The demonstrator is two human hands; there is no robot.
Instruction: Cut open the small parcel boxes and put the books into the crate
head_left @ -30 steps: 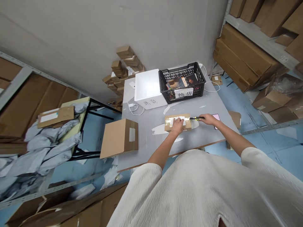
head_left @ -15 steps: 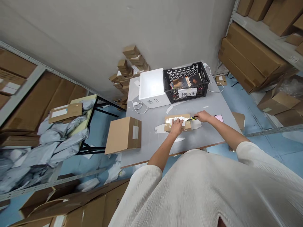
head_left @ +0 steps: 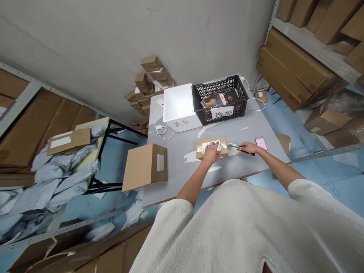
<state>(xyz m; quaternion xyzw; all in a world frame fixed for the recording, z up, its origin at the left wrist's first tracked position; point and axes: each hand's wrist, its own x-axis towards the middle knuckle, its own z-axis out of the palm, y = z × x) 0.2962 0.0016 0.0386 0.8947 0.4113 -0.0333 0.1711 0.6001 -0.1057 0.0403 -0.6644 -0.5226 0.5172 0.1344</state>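
A small taped cardboard box [head_left: 201, 151] with a white label lies on the grey table [head_left: 182, 167]. My left hand [head_left: 211, 152] rests on top of it, fingers spread over the label. To the right of the box, my right hand [head_left: 249, 148] is closed around the handle of a black and yellow cutter [head_left: 241, 149]. The tool's tip points left and is close to the box's right end. Just beyond my right hand lies a phone with a pink screen [head_left: 261, 143].
Behind the box stand a white bin [head_left: 182, 123] and a black crate [head_left: 244, 108] holding books. A larger carton [head_left: 138, 167] sits at the table's left edge. Cables trail near both containers. Shelves of cartons [head_left: 295, 72] rise on the right; grey parcels [head_left: 45, 193] are piled left.
My right hand has moved right with the cutter, away from the box's top, and more of the tool shows. My left hand stays on the box. The view has shifted slightly.
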